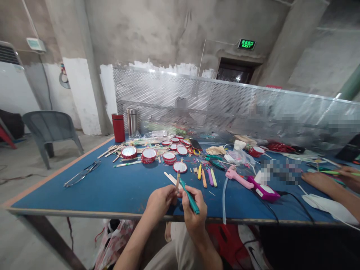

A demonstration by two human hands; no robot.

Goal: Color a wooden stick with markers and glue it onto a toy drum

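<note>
Working over the near edge of the tabletop [112, 191], we hold a thin stick [178, 180] nearly upright in our left hand [161, 200], thumb and fingers pinched on its lower part. Our right hand [192, 221] grips a teal tool [194, 204], fingers closed round its barrel, with the narrow end pointing toward the far edge and just beside the stick; whether the two touch, we cannot tell.

To do this well, we should pinch close to the spot being worked, so the stick does not bend or twist, and guide the tool with small finger movements, left fingertips out of its path. Resting both wrists on the near edge would likely steady us.

Beyond our hands, toward the far edge, lie loose sticks [169, 178] and then a drum [180, 167]. The pink gun [239, 177] lies toward the right edge, so our right elbow should stay tucked in.
</note>
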